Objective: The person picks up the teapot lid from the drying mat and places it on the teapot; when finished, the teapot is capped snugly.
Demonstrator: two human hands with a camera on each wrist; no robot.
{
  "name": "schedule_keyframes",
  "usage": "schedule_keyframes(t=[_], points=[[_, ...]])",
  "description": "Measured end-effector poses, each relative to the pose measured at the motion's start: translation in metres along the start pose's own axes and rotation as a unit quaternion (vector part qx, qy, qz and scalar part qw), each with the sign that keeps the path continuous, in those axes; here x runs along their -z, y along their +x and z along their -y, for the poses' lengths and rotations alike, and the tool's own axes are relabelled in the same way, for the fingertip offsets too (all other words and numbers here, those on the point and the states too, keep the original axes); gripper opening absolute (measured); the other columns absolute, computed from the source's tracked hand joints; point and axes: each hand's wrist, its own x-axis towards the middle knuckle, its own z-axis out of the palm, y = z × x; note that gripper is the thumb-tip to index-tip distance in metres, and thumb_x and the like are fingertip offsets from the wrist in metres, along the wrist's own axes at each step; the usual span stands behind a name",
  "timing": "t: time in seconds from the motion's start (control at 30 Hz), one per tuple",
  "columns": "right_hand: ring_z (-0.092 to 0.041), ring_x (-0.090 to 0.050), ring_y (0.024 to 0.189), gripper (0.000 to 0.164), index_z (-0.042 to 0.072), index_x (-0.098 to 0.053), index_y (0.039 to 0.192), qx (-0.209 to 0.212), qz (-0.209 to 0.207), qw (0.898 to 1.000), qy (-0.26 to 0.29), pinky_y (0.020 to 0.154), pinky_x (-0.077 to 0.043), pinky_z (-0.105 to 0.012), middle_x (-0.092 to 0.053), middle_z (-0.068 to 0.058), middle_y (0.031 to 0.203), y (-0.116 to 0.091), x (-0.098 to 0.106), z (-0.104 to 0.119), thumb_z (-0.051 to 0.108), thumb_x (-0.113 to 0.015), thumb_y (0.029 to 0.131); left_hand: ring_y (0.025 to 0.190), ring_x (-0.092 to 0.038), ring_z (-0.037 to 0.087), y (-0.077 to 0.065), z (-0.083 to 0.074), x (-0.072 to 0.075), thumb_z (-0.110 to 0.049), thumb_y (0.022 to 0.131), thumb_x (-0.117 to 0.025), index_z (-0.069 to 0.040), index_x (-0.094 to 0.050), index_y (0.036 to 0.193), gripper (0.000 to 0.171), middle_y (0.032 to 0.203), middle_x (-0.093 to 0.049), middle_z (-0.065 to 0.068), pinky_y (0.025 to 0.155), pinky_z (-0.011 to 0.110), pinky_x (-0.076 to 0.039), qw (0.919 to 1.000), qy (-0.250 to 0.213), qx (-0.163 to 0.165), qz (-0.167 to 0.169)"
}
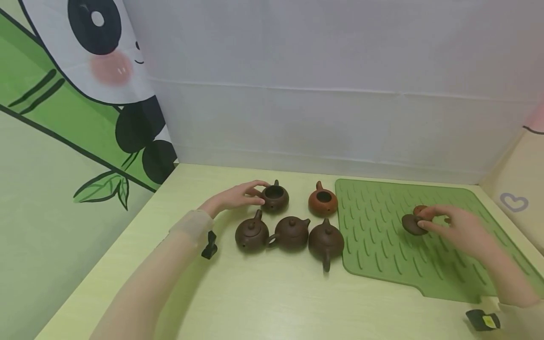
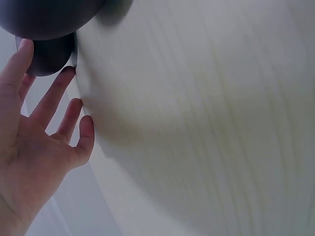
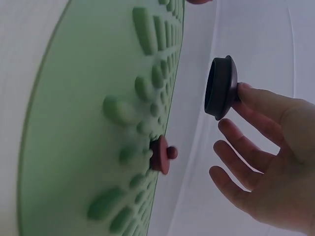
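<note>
My left hand (image 1: 238,196) reaches to a dark brown teapot (image 1: 276,204) without a lid, at the back left of the group. Its thumb and fingertips touch the pot's side, the fingers fairly straight. In the left wrist view the pot's dark body (image 2: 51,56) is partly hidden behind another pot. My right hand (image 1: 461,231) pinches a dark brown teapot lid (image 1: 413,225) by its knob and holds it above the green mat (image 1: 374,198). The lid hangs tilted in the right wrist view, its rim facing away from the palm. A reddish lid (image 3: 161,155) lies on the mat.
An orange-brown teapot (image 1: 323,208) stands lidless beside the mat's left edge. In front stand three dark teapots with lids on: the left one (image 1: 252,236), the middle one (image 1: 292,236) and the right one (image 1: 326,243). A white cloth wall (image 1: 331,127) rises behind the table.
</note>
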Motion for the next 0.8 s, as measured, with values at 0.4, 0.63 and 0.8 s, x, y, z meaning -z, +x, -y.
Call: schedule_keyframes(t=[0.4,0.63,0.8], points=[[-0.038,-0.069,0.101,0.026,0.014,-0.07,0.109,-0.005,0.009,0.999,0.047,0.079,-0.055,-0.046,-0.073,-0.015,0.111,0.017,-0.002,0.045,0.035,-0.066,0.095,0.138,-0.047,0.038,-0.002,-0.002,0.0,-0.029,0.1,-0.06,-0.024,-0.033,0.152,0.059,0.144,-0.055,0.016,0.114,0.058,-0.035,0.9999,-0.014,0.0,0.003],[-0.034,-0.067,0.102,0.022,0.014,-0.071,0.106,0.031,0.002,0.998,0.049,0.086,-0.053,-0.049,-0.075,-0.01,0.106,0.034,-0.008,0.063,0.032,-0.066,0.095,0.138,-0.048,0.037,-0.002,-0.001,-0.001,-0.027,0.1,-0.059,-0.024,-0.033,0.152,0.059,0.141,-0.057,0.016,0.114,0.058,-0.034,0.9998,-0.017,-0.003,0.005],[-0.031,-0.066,0.105,0.023,0.012,-0.071,0.107,0.034,-0.008,0.997,0.062,0.09,-0.051,-0.052,-0.074,-0.009,0.107,0.048,-0.014,0.076,0.031,-0.066,0.096,0.138,-0.048,0.037,-0.003,-0.002,-0.001,-0.027,0.1,-0.058,-0.024,-0.032,0.153,0.059,0.141,-0.057,0.016,0.114,0.059,-0.034,0.9998,-0.02,-0.004,0.005]])
